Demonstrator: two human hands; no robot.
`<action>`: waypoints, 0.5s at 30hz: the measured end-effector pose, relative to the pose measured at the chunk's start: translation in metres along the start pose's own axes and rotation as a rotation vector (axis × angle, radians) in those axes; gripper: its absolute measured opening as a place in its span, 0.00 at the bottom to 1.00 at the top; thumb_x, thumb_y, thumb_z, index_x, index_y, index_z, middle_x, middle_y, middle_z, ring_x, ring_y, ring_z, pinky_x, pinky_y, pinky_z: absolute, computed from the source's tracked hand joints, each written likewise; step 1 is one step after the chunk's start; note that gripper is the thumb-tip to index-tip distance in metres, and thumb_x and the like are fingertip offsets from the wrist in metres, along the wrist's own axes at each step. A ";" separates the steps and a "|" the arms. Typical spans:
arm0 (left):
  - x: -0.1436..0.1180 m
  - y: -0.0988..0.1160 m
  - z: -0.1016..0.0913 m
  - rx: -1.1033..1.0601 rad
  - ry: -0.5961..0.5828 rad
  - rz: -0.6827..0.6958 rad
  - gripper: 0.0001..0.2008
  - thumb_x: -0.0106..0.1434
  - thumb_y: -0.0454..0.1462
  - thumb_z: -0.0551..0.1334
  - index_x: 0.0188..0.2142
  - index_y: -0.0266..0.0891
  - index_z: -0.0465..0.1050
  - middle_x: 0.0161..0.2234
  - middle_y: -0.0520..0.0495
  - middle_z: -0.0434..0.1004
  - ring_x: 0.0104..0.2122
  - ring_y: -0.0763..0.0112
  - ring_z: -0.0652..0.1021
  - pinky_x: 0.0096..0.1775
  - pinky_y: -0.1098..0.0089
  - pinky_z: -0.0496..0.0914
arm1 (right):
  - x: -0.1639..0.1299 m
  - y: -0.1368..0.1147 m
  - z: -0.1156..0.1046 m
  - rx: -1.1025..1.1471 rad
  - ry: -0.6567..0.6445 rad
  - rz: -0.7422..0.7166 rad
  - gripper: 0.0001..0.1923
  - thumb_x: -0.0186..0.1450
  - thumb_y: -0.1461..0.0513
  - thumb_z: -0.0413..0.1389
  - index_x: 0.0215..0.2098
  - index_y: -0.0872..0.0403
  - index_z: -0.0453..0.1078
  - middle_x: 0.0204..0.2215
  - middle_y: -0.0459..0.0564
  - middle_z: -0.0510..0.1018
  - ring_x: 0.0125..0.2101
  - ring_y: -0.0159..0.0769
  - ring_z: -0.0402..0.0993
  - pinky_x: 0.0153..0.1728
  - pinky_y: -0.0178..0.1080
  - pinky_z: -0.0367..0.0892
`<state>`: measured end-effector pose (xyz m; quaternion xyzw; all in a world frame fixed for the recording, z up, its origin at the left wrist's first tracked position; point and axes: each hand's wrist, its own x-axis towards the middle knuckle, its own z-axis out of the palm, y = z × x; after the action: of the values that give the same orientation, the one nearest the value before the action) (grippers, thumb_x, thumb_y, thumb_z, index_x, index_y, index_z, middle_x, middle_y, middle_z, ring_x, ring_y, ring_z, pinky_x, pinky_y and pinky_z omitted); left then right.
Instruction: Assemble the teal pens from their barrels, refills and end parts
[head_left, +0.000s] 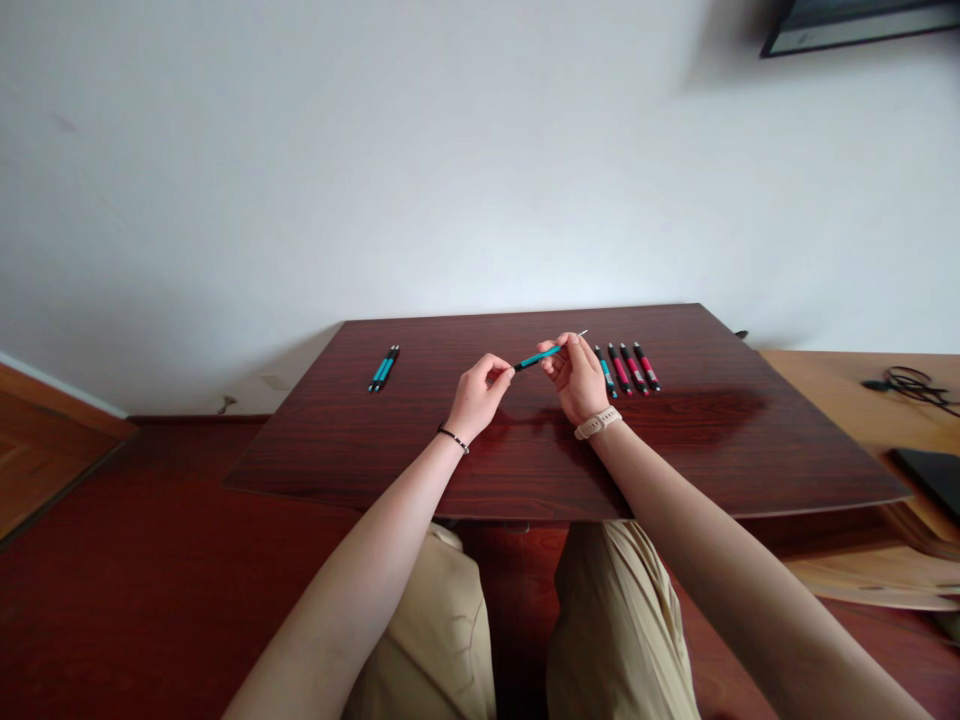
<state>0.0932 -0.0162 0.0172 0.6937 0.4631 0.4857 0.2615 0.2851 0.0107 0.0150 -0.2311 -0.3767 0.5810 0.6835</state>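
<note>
A teal and black pen is held slantwise above the table, its right end higher. My left hand pinches its black end between thumb and fingertips. Closed around the other end is my right hand, and a thin silver tip sticks out past its fingers. Just right of that hand, a teal and black pen lies in a row with three pink and black pens. A small group of teal and black pens lies side by side on the left part of the table.
The dark wood table stands against a white wall. To its right, a lighter wooden desk carries a coiled black cable and a dark flat object. A screen's edge shows at upper right.
</note>
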 end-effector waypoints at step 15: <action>0.000 0.000 0.008 -0.209 -0.043 -0.087 0.13 0.71 0.47 0.64 0.44 0.40 0.77 0.35 0.47 0.83 0.29 0.72 0.79 0.33 0.71 0.71 | -0.002 -0.002 0.001 -0.070 -0.077 0.015 0.18 0.70 0.44 0.65 0.42 0.48 0.75 0.45 0.48 0.87 0.29 0.27 0.79 0.34 0.30 0.77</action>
<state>0.1005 -0.0152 0.0144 0.6521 0.4342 0.5045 0.3629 0.2854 0.0084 0.0166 -0.2350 -0.4212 0.5811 0.6555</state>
